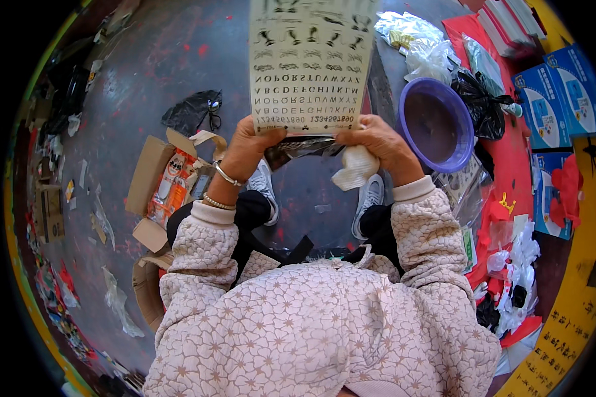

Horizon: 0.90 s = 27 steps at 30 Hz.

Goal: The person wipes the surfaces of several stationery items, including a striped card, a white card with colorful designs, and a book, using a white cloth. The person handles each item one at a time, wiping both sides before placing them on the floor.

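Note:
My left hand (250, 147) grips the near left corner of a pale printed sheet (309, 63), thumb on top. The near right corner is pinched by my right hand (385, 144). Rows of dark letters, figures and small ornaments cover the sheet, which stretches away past the top of the picture. A crumpled white cloth (356, 167) hangs beneath the fingers of my right hand, and part of it is hidden. Below the sheet's near edge shows something dark and shiny that I cannot make out.
At the right stands a purple basin (404, 126) of murky water, beside a black plastic bag (489, 112) and blue boxes (546, 106). An opened cardboard box (146, 175) with orange packets lies at the left, near a black bag (191, 112). Plastic scraps litter the floor.

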Each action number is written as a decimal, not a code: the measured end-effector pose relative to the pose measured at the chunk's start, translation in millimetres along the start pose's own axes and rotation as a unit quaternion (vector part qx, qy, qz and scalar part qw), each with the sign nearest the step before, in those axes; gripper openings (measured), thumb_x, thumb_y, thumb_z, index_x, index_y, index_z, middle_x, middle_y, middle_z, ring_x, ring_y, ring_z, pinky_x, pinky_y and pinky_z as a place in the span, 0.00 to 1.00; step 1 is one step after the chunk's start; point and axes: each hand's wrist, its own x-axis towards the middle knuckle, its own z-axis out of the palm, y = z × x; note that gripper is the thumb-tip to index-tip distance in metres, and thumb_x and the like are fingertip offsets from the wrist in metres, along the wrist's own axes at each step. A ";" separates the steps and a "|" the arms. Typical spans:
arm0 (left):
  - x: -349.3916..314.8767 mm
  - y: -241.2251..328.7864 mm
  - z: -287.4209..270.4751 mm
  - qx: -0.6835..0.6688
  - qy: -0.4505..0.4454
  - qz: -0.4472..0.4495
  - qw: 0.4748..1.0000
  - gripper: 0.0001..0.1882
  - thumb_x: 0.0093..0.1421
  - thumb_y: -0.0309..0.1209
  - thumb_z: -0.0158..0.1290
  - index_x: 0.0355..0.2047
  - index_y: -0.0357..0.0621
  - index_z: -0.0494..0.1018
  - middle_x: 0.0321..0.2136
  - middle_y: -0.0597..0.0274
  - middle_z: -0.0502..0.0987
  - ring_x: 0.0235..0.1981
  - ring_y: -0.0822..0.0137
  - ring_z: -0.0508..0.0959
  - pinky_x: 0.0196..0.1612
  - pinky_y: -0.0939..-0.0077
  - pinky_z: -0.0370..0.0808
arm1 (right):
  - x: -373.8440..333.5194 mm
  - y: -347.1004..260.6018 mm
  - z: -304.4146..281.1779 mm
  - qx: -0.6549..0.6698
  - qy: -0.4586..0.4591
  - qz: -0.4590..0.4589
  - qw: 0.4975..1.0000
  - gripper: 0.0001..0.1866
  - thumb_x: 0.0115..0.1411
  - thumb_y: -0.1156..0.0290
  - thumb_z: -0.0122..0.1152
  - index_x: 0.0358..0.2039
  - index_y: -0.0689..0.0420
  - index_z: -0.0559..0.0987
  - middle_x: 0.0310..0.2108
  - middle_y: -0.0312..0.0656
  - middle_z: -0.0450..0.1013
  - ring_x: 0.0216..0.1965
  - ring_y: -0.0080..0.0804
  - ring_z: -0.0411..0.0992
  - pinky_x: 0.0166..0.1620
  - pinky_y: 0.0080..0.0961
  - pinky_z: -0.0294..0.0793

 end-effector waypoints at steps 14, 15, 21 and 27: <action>4.7 -8.5 -6.3 -0.250 -0.035 -0.203 0.946 0.19 0.54 0.26 0.51 0.46 0.33 0.63 0.41 0.50 0.73 0.37 0.65 0.77 0.38 0.74 0.77 | -9.2 0.2 7.6 0.093 -0.019 -0.034 0.995 0.08 0.47 0.78 0.61 0.30 0.65 0.77 0.24 0.42 0.75 0.22 0.24 0.73 0.28 0.19 0.73; 3.5 -7.0 -4.0 -0.249 -0.049 -0.184 0.949 0.19 0.54 0.26 0.52 0.46 0.33 0.64 0.41 0.50 0.73 0.37 0.65 0.77 0.39 0.74 0.77 | -10.3 -0.9 5.7 0.095 -0.023 -0.038 0.995 0.08 0.47 0.78 0.61 0.29 0.65 0.77 0.24 0.42 0.75 0.21 0.24 0.73 0.27 0.19 0.73; 2.6 -3.8 0.2 -0.127 -0.042 -0.106 0.985 0.23 0.49 0.22 0.57 0.46 0.34 0.65 0.43 0.51 0.73 0.38 0.66 0.76 0.41 0.74 0.75 | -11.5 3.8 -1.7 0.127 -0.062 -0.065 0.988 0.12 0.48 0.78 0.60 0.36 0.65 0.76 0.29 0.42 0.74 0.27 0.25 0.73 0.32 0.21 0.74; -3.7 11.2 6.5 -0.211 -0.074 -0.139 0.965 0.17 0.54 0.25 0.53 0.44 0.33 0.66 0.40 0.51 0.73 0.35 0.67 0.77 0.38 0.75 0.77 | -8.0 4.0 -4.6 0.091 0.004 -0.031 0.995 0.12 0.49 0.77 0.60 0.35 0.65 0.77 0.30 0.43 0.75 0.26 0.25 0.73 0.31 0.20 0.73</action>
